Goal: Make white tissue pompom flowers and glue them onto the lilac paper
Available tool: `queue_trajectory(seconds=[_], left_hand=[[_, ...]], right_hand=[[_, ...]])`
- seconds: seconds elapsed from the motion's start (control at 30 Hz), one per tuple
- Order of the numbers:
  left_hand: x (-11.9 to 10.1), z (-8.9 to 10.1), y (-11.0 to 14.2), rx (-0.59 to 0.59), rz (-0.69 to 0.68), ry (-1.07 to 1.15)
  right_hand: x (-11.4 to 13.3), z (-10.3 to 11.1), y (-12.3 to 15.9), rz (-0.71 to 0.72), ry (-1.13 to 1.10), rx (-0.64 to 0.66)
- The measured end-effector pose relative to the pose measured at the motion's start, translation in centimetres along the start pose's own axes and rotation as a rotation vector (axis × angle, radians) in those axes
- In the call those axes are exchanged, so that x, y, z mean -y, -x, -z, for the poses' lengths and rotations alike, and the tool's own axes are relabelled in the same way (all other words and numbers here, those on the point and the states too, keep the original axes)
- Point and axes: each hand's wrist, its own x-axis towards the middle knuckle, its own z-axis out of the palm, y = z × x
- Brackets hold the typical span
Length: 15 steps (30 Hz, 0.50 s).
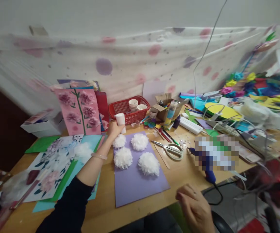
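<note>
My left hand (116,129) reaches to the back of the table, its fingers closed around a white cylinder (121,119) that stands upright in front of the red basket. Just below that hand is a purple sheet (140,191), lying flat with several white ruffled pompom flowers (149,163) on its upper half. My right hand (194,205) hovers by the table's front edge, right of the sheet. Its fingers are curled in, and nothing shows in them. Scissors (172,150) and a wooden stick (162,157) lie right of the sheet.
A blue glue gun (206,163) with a cord lies at the right. The red basket (140,118) holds white cups (133,103). A pink flower picture (79,111) leans at the left, behind printed sheets (54,161). Cables and coloured paper (223,110) crowd the far right.
</note>
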Motion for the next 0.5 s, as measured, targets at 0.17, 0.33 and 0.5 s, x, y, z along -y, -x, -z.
queue_trajectory(seconds=[0.17, 0.33, 0.5], left_hand=[[-1.6, 3.4, 2.4, -0.221, -0.041, 0.121], [-2.8, 6.7, 9.6, -0.369, -0.043, 0.244], [-3.2, 3.6, 20.2, -0.152, -0.047, 0.044]], right_hand=[[1.2, -2.0, -0.3, -0.070, -0.138, 0.113], [3.8, -2.6, -1.6, -0.353, -0.419, 0.067], [8.2, -5.7, -4.4, -0.646, -1.081, 0.325]])
